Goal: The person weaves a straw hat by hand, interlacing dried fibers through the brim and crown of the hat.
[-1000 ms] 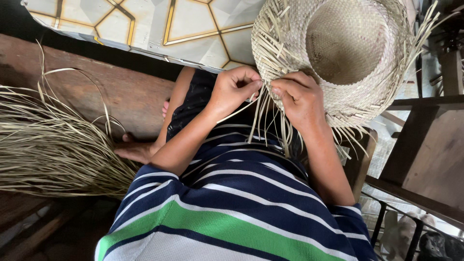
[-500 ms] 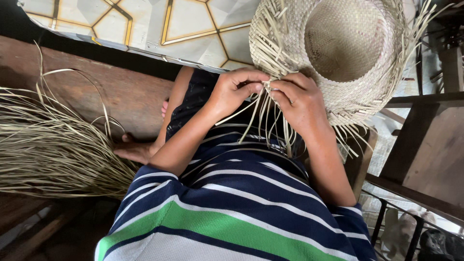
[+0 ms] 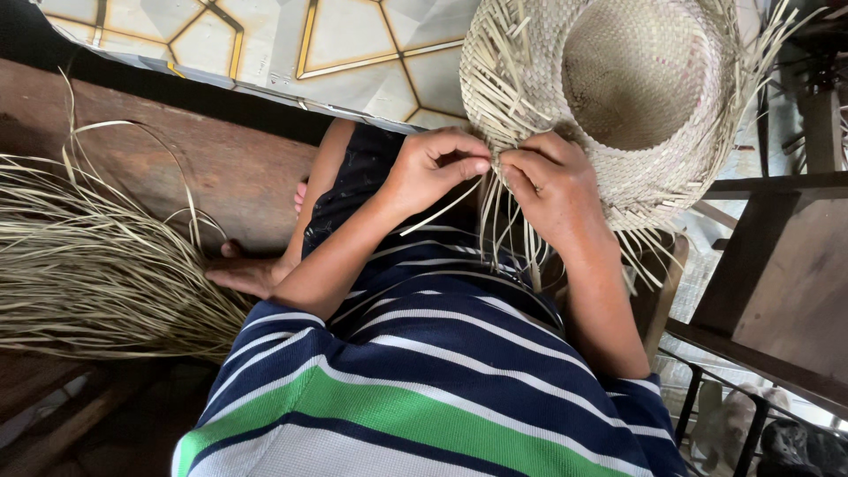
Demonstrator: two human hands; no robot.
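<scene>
Two surfaces frame you: a pale tiled floor [image 3: 265, 44] with yellow-lined shapes ahead and a worn brown wooden bench [image 3: 203, 168] under your folded bare foot [image 3: 252, 274], with a dark wooden chair [image 3: 777, 283] at your right. Beside your left knee a big loose bundle of dry straw strips [image 3: 88, 265] fans across the bench, and the half-woven straw hat [image 3: 618, 88] sits over your lap, its brim ragged with loose ends. Your left hand [image 3: 433, 168] and right hand [image 3: 552, 185] meet at the brim's near edge, fingers pressed together, pinching thin strips that hang down over your striped shirt [image 3: 424, 380].
</scene>
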